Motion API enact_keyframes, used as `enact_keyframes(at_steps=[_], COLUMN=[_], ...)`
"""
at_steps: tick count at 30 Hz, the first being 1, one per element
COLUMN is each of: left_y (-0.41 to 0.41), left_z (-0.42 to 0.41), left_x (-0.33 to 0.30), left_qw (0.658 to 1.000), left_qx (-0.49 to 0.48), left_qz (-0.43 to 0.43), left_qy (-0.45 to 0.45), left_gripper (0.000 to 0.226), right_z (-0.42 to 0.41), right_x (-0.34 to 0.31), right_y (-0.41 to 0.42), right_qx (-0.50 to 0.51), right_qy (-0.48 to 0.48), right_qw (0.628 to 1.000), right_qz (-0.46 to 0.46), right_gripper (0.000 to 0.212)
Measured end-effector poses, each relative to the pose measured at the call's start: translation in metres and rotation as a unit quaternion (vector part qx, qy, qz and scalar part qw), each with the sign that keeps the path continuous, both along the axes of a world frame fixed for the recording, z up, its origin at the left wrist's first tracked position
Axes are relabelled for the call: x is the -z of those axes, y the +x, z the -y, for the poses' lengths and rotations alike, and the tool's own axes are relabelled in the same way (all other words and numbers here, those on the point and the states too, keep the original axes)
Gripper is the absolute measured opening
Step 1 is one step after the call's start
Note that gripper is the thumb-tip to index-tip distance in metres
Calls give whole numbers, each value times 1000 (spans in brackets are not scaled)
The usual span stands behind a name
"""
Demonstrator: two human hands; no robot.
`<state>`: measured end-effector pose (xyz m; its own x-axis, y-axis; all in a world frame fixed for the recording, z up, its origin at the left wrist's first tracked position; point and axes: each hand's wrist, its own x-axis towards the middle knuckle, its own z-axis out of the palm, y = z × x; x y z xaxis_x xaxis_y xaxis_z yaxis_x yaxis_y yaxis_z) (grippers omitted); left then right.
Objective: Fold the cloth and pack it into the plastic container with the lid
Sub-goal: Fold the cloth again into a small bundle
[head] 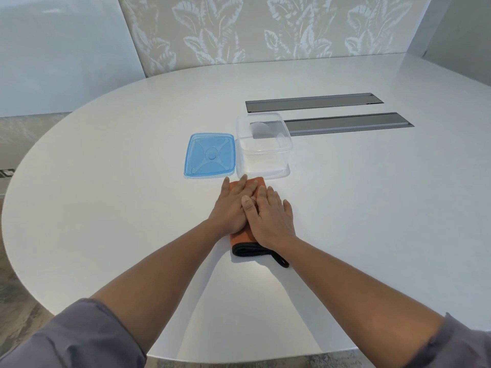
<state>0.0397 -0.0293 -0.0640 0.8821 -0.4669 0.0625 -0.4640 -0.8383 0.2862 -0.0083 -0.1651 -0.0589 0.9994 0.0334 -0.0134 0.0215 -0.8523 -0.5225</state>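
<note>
An orange cloth (241,239) with a black edge and a black loop lies folded into a narrow strip on the white table (106,181). My left hand (233,205) presses flat on its left part, fingers straight. My right hand (271,213) lies flat beside it on the cloth's right part, its thumb overlapping the left hand. Most of the cloth is hidden under both hands. Just beyond the cloth's far end stands the clear plastic container (263,147), empty and uncovered. Its blue lid (210,155) lies flat on the table to the container's left.
Two long grey metal slot covers (313,102) (348,123) are set into the table behind and to the right of the container. The table's curved edge runs at the left and near me. A leaf-patterned wall panel stands behind the table.
</note>
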Motion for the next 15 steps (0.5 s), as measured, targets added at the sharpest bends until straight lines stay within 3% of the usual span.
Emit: enact_keyframes(at_steps=[2,5,9,12,15], left_y=[-3,-11,-20,-24,-25], left_z=[0,2,11,14,14], left_x=[2,-6,-28,-37,-40], left_qw=[991,943,819,730,695], left_qx=[-80,-202,-303,-354,-334], left_qz=[-37,-90,-159,-245,-315], left_qy=[-100,-247,-460,-531,-553], left_gripper=[57,65,72,55,35], right_z=[1,1,2,1,3], right_x=[0,1,2,3,1], right_y=[0,0,1,2,0], right_qx=[-1,0,5,3,1], right_qy=[1,-1,-11,-6,13], right_qw=[1000,1000,1000,1000,1000], right_qz=[-3,-4,6,2,4], right_gripper=[85,77,70,68,66])
